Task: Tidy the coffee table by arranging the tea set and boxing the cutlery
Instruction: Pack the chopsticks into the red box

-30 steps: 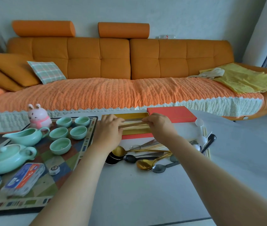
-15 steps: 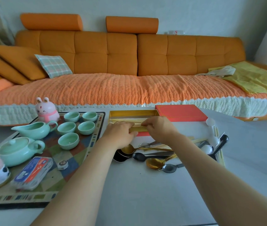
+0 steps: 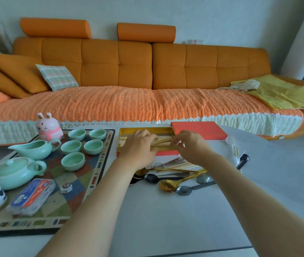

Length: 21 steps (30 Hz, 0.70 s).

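Cutlery box [image 3: 128, 129]: shallow rectangular tray, glossy gold inside and red outside, at the table's far edge, about halfway along it.
Chopsticks [image 3: 163, 140]: pale, straight wooden sticks lying lengthwise inside the box.
Right hand [image 3: 190, 145]: curled fingertips pinch the right end of the sticks.
Left hand [image 3: 140, 149]: palm down across the box's near wall, fingers bent onto the sticks; whether it grips them cannot be told.
Lid [image 3: 199, 129]: flat red rectangle touching the box's far right corner.
Spoons [image 3: 167, 185]: loose heap of gold, black and grey metal with rounded bowls, mixed with more pale sticks, just nearer than the box.
Tea set: smooth mint-green ceramic; lidded teapot [image 3: 15, 170], spouted pitcher [image 3: 32, 148] and five round cups [image 3: 73, 161].
Mat [image 3: 95, 164]: chequered and bordered, carrying the tea set at the table's left edge.
Table [image 3: 166, 219]: smooth grey top.
Sofa [image 3: 147, 71]: orange and tufted, with a knitted throw, beyond the far edge.
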Motion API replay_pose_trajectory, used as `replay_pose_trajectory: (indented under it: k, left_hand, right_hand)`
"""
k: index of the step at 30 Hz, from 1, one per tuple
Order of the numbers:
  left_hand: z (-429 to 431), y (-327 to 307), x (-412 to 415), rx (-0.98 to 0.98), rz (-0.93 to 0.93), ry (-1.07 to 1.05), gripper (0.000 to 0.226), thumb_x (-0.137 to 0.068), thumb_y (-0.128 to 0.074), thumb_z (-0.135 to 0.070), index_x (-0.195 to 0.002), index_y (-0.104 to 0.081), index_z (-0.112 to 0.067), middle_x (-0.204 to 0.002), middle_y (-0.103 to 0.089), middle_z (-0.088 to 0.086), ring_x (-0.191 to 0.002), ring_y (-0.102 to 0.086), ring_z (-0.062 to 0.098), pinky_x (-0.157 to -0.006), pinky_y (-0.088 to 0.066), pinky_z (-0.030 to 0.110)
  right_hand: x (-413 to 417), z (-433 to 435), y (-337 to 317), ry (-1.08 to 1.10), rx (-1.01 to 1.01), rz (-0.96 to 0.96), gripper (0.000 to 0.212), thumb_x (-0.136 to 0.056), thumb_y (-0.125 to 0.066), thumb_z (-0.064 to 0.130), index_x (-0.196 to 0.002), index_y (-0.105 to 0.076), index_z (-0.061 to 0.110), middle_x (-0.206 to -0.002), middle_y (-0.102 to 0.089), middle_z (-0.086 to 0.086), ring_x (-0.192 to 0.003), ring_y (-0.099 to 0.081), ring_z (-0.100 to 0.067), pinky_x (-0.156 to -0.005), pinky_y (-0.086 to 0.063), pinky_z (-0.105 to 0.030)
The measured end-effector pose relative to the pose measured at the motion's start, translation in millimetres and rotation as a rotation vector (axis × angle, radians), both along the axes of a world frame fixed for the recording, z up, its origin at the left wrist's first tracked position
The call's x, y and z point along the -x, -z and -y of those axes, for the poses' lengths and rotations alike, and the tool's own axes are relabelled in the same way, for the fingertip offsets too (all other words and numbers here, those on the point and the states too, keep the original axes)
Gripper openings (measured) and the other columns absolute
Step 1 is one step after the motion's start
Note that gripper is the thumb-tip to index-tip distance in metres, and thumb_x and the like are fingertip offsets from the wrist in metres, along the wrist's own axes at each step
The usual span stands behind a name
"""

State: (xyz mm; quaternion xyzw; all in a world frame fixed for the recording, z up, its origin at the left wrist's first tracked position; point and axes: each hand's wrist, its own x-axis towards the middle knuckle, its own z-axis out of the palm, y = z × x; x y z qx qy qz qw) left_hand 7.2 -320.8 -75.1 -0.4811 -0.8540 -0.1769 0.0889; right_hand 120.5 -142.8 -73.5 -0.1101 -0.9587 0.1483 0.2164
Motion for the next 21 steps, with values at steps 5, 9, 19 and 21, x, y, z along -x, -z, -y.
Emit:
replay_pose_trajectory:
  k: [5, 9, 19, 21]
  left_hand:
    - [-15, -2, -29, -0.067, 0.07, 0.087, 0.017, -0.096, -0.056, -0.03, -0.109, -0.065, -0.026, -0.108, -0.055, -0.007, -0.102, -0.052, 0.015, -0.081, -0.049, 0.033]
    - [-27, 7, -44, 0.038, 0.081, 0.141, 0.019, -0.095, -0.057, -0.035, -0.11, -0.068, -0.028, -0.108, -0.058, -0.008, -0.1, -0.054, 0.013, -0.073, -0.045, 0.028]
    - [-34, 12, -49, 0.125, 0.116, 0.135, 0.032, -0.097, -0.055, -0.038, -0.126, -0.065, -0.03, -0.115, -0.057, -0.005, -0.103, -0.055, 0.018, -0.079, -0.051, 0.034]
    - [-34, 14, -49, 0.122, 0.117, 0.131, 0.035, -0.097, -0.056, -0.039, -0.13, -0.062, -0.03, -0.116, -0.056, -0.005, -0.104, -0.054, 0.017, -0.076, -0.048, 0.031]
  right_hand:
    - [-29, -16, 0, 0.047, -0.034, 0.115, 0.027, -0.086, -0.057, 0.01, -0.097, -0.072, 0.029, -0.101, -0.062, 0.011, -0.089, -0.056, -0.009, -0.08, -0.05, -0.029]
    - [-46, -23, 0, 0.092, -0.029, 0.333, 0.032, -0.086, -0.055, 0.02, -0.11, -0.068, 0.037, -0.108, -0.061, 0.017, -0.098, -0.057, -0.008, -0.087, -0.051, -0.029]
    - [-57, -34, 4, 0.066, -0.067, 0.382, 0.015, -0.094, -0.059, 0.029, -0.102, -0.07, 0.035, -0.099, -0.057, 0.011, -0.092, -0.052, -0.01, -0.082, -0.044, -0.027]
    - [-57, -33, 5, 0.057, -0.072, 0.384, 0.014, -0.095, -0.057, 0.028, -0.098, -0.068, 0.035, -0.1, -0.057, 0.01, -0.092, -0.053, -0.011, -0.082, -0.044, -0.028]
